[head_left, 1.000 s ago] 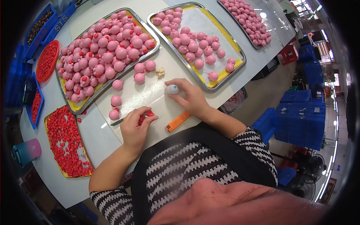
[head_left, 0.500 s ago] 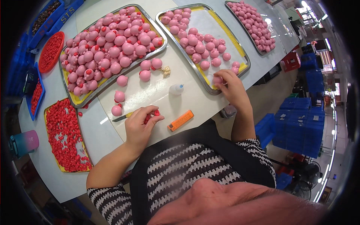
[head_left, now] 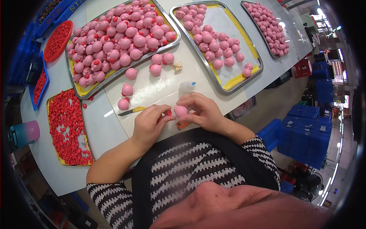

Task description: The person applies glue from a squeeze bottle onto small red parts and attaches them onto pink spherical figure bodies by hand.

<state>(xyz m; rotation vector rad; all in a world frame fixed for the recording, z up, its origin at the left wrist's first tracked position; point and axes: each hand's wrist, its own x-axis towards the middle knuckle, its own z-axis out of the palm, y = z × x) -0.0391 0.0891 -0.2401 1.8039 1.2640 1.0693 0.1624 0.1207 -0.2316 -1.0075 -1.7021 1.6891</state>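
Between thumb and fingers, my left hand [head_left: 150, 124] pinches a small red piece [head_left: 168, 112]. Close beside it, my right hand [head_left: 203, 111] grips a round pink pig figure [head_left: 180, 111]. The two held parts are near each other in front of my body, with a small gap between them. Partly hidden under my right hand is an orange box [head_left: 182, 124]. A white squeeze bottle [head_left: 187, 86] with a blue tip stands just beyond my right hand. To the left of my hands lies a craft knife [head_left: 131, 111] with a yellow handle.
A tray heaped with pink figures [head_left: 122, 36] stands far left; a partly filled tray [head_left: 244, 82] is to its right. Several loose pink figures [head_left: 131, 73] sit before the heap. A tray of red pieces [head_left: 68, 129] and a red bowl [head_left: 58, 40] are left.
My right hand has come from the partly filled tray to the middle, carrying a pink pig figure. My left hand has moved slightly right with the red piece.
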